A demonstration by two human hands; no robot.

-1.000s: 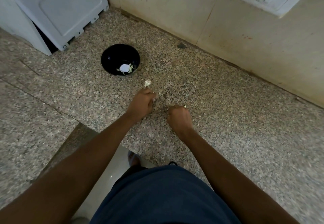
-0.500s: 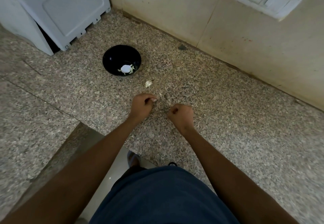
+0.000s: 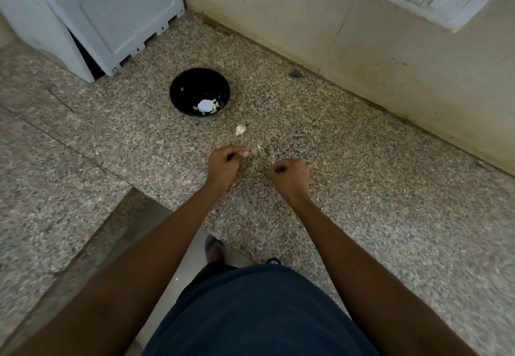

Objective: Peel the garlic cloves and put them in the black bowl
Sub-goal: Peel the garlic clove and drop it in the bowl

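Garlic clove (image 3: 245,154) pinched at fingertips of left hand (image 3: 224,164), low over counter (image 3: 362,202), near black bowl (image 3: 178,96). Right hand (image 3: 291,175) curled into a fist, maybe holding a scrap of skin; cannot tell. Several pale peeled pieces (image 3: 207,105) already in bowl. One more clove (image 3: 240,129) waiting between bowl and hands, skin bits (image 3: 259,146) just beside. Partway done: held clove to finish, at least one left.
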